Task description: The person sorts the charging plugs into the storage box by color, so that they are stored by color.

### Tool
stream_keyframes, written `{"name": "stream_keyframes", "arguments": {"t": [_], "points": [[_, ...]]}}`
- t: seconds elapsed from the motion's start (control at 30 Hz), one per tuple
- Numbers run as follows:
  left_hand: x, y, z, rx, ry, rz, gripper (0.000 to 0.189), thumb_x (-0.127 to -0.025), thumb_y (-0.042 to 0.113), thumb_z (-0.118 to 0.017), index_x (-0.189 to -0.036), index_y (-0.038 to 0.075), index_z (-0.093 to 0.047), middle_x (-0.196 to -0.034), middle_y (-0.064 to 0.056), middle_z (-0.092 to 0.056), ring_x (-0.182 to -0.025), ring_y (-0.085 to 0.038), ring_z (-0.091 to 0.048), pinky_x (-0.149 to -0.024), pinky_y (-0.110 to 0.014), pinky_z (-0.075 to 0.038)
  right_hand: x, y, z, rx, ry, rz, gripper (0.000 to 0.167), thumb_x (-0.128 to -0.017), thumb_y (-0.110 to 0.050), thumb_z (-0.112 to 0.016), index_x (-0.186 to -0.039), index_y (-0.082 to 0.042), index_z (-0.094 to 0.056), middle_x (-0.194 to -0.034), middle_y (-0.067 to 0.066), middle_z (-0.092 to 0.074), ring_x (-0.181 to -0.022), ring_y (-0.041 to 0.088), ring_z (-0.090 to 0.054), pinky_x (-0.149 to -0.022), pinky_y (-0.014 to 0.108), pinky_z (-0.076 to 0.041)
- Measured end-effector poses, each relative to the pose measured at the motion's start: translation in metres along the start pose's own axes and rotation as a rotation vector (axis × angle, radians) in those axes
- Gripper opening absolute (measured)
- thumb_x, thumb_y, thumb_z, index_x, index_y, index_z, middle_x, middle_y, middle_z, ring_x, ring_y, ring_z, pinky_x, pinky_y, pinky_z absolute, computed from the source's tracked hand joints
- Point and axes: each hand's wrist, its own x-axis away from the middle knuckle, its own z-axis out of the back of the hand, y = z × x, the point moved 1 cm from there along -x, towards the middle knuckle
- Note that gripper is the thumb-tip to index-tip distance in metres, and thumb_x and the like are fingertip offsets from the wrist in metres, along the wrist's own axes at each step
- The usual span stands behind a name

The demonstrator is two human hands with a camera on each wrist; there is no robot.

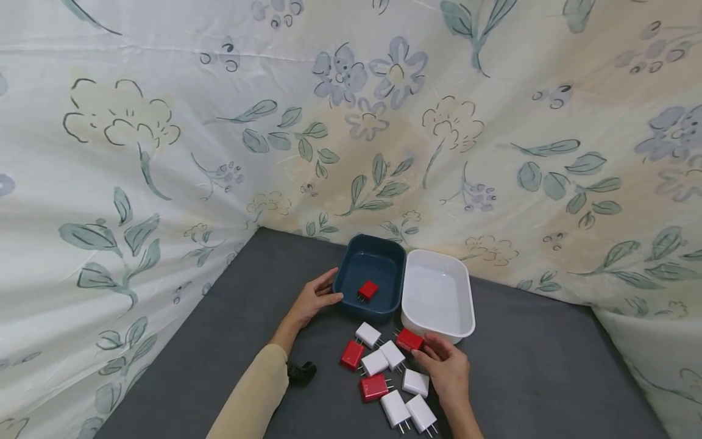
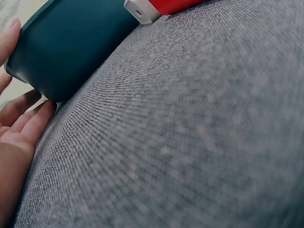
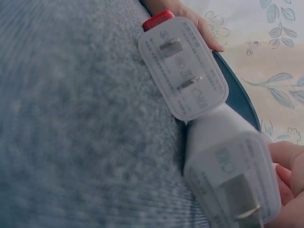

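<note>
A dark blue tub (image 1: 378, 244) holds one red plug-in charger (image 1: 368, 290). My left hand (image 1: 315, 299) rests against the tub's left side, its thumb at the front corner; in the left wrist view, the extended fingers (image 2: 35, 121) touch the tub's wall (image 2: 71, 52) low down. With thumb and fingers, my right hand (image 1: 446, 372) pinches the right end of another red charger (image 1: 409, 339), just in front of the white tub (image 1: 466, 305). Near that hand in the right wrist view are white chargers (image 3: 185, 71), prongs facing the camera; the pinched charger is hidden there.
Several white chargers (image 1: 395, 408) and two more red ones, a rear one (image 1: 352, 355) and a nearer one (image 1: 374, 388), lie loosely grouped on the dark grey cloth (image 1: 521, 366). A flowered curtain (image 1: 384, 183) stands behind the two side-by-side tubs.
</note>
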Motion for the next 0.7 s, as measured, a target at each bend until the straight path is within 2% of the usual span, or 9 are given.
{"name": "stream_keyframes", "arguments": {"t": [0.17, 0.4, 0.5, 0.7], "points": [[0.001, -0.001, 0.0, 0.01, 0.001, -0.002, 0.075, -0.09, 0.014, -0.07, -0.153, 0.009, -0.031, -0.152, -0.023, -0.038, -0.137, -0.039, -0.043, -0.107, -0.045, -0.043, 0.002, -0.003, 0.0, 0.017, 0.002, -0.027, 0.047, -0.069, 0.007, -0.081, -0.114, -0.002, -0.069, -0.116, 0.02, -0.068, -0.085, -0.006, -0.065, -0.075, 0.016, -0.055], [0.001, 0.0, 0.0, 0.014, 0.001, -0.007, 0.075, -0.09, 0.014, -0.071, -0.153, 0.008, -0.03, -0.153, -0.024, -0.037, -0.138, -0.04, -0.042, -0.107, -0.045, -0.044, 0.006, -0.009, -0.001, 0.037, -0.003, -0.048, 0.047, -0.071, 0.005, -0.082, -0.115, -0.002, -0.069, -0.117, 0.021, -0.068, -0.099, 0.018, -0.071, -0.076, 0.019, -0.056], [0.0, -0.001, 0.0, 0.013, -0.002, -0.01, 0.076, -0.089, 0.015, -0.071, -0.153, 0.007, -0.03, -0.153, -0.024, -0.037, -0.137, -0.041, -0.042, -0.106, -0.045, -0.044, 0.007, -0.012, -0.002, 0.033, -0.007, -0.057, 0.047, -0.071, 0.005, -0.081, -0.116, -0.002, -0.068, -0.117, 0.022, -0.067, -0.102, 0.024, -0.07, -0.076, 0.02, -0.057], [-0.009, -0.02, 0.002, 0.007, 0.024, -0.011, 0.074, -0.09, 0.015, -0.07, -0.153, 0.012, -0.031, -0.153, -0.021, -0.038, -0.138, -0.038, -0.043, -0.108, -0.046, -0.042, 0.01, -0.017, -0.003, 0.009, -0.017, -0.061, 0.048, -0.071, 0.004, -0.082, -0.116, -0.001, -0.068, -0.117, 0.022, -0.067, -0.097, 0.017, -0.071, -0.075, 0.02, -0.057]]}}
